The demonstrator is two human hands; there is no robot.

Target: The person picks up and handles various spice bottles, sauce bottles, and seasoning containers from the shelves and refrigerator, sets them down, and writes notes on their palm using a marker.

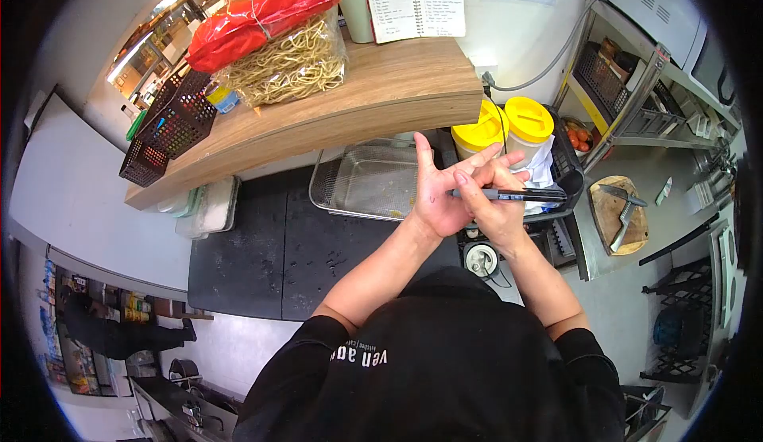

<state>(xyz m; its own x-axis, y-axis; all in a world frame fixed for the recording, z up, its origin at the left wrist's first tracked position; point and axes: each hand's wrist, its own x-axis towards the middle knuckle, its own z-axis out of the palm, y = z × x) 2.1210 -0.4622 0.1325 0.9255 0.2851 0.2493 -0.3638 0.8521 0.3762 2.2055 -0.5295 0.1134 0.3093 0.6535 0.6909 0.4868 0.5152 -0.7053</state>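
My right hand point(502, 215) is closed around a black pen point(528, 195), which lies nearly level with its tip toward my left palm. My left hand point(439, 195) is open, palm up, with thumb and fingers spread; a small mark shows on the palm. The two hands overlap, and I cannot tell whether the pen tip touches the skin. Beyond them, on the wooden shelf point(405, 84), an open spiral notebook point(417, 11) shows handwritten lists.
Noodles in a clear bag point(290, 60) lie under a red package point(262, 13) on the shelf. Yellow-lidded tubs point(530, 120) stand behind my hands, near a wire basket point(366, 176). At right, knives rest on a round wooden board point(616, 231). Another person point(111, 327) is at far left.
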